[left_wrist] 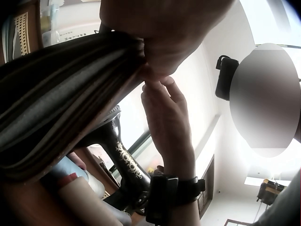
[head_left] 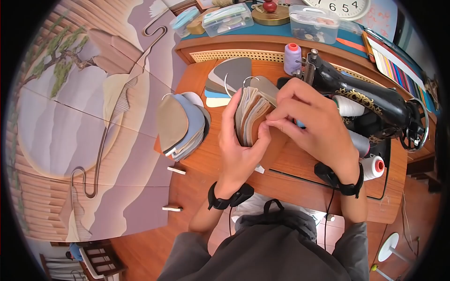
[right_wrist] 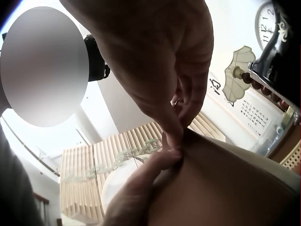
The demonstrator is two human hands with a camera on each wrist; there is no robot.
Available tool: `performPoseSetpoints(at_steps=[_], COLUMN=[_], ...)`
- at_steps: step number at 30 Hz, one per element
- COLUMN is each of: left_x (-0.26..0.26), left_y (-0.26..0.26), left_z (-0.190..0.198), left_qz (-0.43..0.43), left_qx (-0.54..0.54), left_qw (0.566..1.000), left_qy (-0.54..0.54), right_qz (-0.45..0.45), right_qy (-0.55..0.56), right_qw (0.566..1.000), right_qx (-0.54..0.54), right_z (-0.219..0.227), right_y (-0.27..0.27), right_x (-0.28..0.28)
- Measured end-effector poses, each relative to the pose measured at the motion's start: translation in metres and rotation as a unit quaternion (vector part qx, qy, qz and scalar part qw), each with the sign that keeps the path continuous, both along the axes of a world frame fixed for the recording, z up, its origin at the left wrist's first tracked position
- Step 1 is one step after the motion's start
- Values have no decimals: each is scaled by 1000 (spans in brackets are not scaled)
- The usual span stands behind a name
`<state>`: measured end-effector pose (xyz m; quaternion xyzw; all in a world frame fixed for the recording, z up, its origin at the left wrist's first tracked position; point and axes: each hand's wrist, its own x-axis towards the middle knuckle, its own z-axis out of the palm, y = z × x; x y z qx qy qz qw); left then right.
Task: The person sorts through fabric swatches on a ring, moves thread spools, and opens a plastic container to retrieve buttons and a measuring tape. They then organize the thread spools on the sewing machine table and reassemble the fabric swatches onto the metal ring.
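My left hand [head_left: 236, 159] holds a thick bundle of leaf-shaped sample swatches [head_left: 251, 114] in brown, grey and beige, over the sewing table. The swatch edges face up, and a thin metal ring [head_left: 251, 77] shows at the far end. The right hand [head_left: 321, 129] pinches the near right corner of the bundle between thumb and fingers, close to the left thumb. In the right wrist view the fingertips meet at the corner of a brown swatch [right_wrist: 225, 183]. The left wrist view shows the layered swatches [left_wrist: 66, 94] edge-on, with the right hand [left_wrist: 164, 117] at their tip.
A second swatch bundle [head_left: 176, 124] lies left on the table, with fanned swatches [head_left: 232, 75] behind. A black sewing machine [head_left: 363, 89] stands right, near a purple thread spool [head_left: 293, 58] and a white thread cone [head_left: 373, 167]. Plastic boxes [head_left: 314, 25] line the back shelf.
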<state>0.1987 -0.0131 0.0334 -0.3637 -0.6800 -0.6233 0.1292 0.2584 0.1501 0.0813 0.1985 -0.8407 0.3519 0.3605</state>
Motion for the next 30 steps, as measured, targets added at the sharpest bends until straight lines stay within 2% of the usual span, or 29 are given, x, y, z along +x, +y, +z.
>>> performPoseSetpoints(at_steps=[2,4,5,7,8,11,13,16,20,25,30], left_x=[0,-1,-2,-1,0,2,3,2,-1,-1,1], left_y=[2,3,3,4,5,5,4,3,4,3,2], left_z=[1,1,2,2,3,3,3,4,1,0,0], left_qz=[0,1,15,30,33,42,47,47,43,35,23], left_qx=[8,15,17,18,36,45,37,29,27,23,36], left_qw=[1000,1000,1000,999,999,998,998,998,999,999,999], left_qy=[0,-2,6,13,6,1,3,9,17,20,4], right_qz=[21,32,34,-44,-43,-23,31,63,57,0,-45], right_qy=[-8,-80,-81,-194,-194,-251,-256,-279,-281,-155,-127], right_qw=[999,990,990,963,963,952,928,908,907,967,982], right_qx=[-25,-109,-110,-181,-182,-176,-268,-307,-308,-201,-130], right_z=[2,6,8,13,12,8,6,1,2,-5,-4], right_y=[1,-1,-2,-2,-1,-1,-4,-2,-5,-14,-13], right_x=[0,1,3,5,5,2,2,-2,-2,-4,-3])
